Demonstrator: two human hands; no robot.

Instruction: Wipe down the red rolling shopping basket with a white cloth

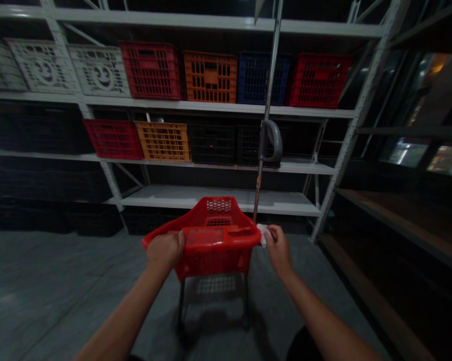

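Grey floor point(41, 281) carries red basket cart point(215, 260); shelf rack point(196, 196) holds coloured crates point(210, 77).

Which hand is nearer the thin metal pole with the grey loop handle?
Right. The right hand is beside the pole, at the right rim of the red plastic basket; the left hand grips the left rim.

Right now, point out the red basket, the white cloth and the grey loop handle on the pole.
red basket point(214, 263): head view, on its near wall below the rim.
white cloth point(262, 235): head view, on its exposed left edge.
grey loop handle point(277, 140): head view, on its curved outer side.
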